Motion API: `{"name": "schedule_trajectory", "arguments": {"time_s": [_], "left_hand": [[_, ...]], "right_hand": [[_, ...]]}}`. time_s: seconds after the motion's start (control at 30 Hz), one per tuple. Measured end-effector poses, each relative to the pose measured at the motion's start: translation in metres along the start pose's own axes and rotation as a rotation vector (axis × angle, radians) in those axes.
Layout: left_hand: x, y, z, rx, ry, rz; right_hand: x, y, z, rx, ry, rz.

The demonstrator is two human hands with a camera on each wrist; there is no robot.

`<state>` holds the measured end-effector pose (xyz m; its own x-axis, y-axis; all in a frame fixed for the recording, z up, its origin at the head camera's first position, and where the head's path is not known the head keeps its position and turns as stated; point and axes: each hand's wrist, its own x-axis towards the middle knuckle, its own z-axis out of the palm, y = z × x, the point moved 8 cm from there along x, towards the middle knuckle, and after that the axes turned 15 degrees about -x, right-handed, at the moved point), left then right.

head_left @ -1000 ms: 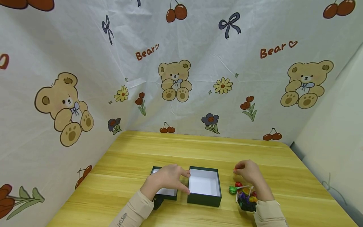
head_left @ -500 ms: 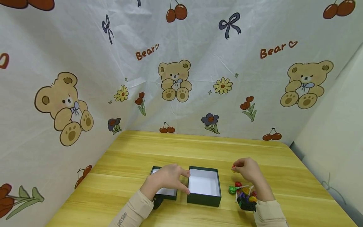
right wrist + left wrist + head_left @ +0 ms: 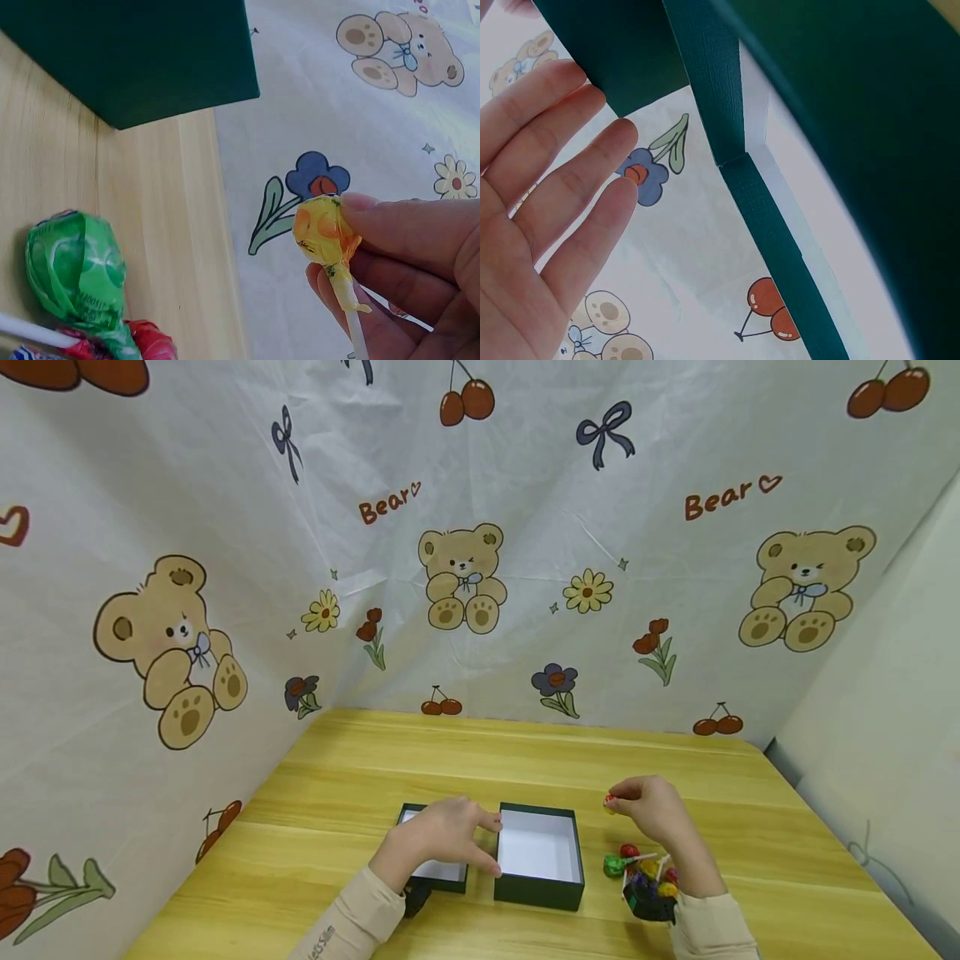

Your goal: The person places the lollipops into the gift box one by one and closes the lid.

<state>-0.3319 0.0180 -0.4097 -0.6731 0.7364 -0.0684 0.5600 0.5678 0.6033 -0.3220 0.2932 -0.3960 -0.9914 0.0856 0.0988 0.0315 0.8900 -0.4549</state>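
My right hand (image 3: 652, 810) pinches a lollipop (image 3: 322, 232) in a yellow-orange wrapper between thumb and fingers, its white stick pointing down in the right wrist view. It is held up to the right of an open dark green box (image 3: 538, 893) with a white inside. At that box's left side my left hand (image 3: 450, 831) has thumb and fingers spread, fingertips right at the wall. Its fingers are extended in the left wrist view. Beneath the left forearm sits a shallower green box part (image 3: 450, 886), also white inside, partly hidden by the hand.
Several wrapped lollipops lie right of the box, among them a green one (image 3: 79, 266) and a red one (image 3: 628, 852); the right wrist partly covers them. Black wrist cameras show under both cuffs. A bear-print cloth (image 3: 480, 668) hangs behind the wooden table (image 3: 360, 760).
My right hand has moved slightly left toward the box with the lollipop, which now shows more clearly between the fingers. The left hand keeps its place. The head view has tilted slightly.
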Motion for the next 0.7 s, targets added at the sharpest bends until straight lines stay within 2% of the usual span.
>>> {"name": "schedule_trajectory", "arguments": {"time_s": [0.37, 0.7], "left_hand": [[0.000, -0.001, 0.001, -0.002, 0.002, 0.002], [0.000, 0.000, 0.001, 0.007, 0.002, 0.012]], "right_hand": [[-0.003, -0.014, -0.001, 0.063, -0.016, -0.044], [-0.005, -0.019, 0.000, 0.100, -0.021, -0.047]]}}
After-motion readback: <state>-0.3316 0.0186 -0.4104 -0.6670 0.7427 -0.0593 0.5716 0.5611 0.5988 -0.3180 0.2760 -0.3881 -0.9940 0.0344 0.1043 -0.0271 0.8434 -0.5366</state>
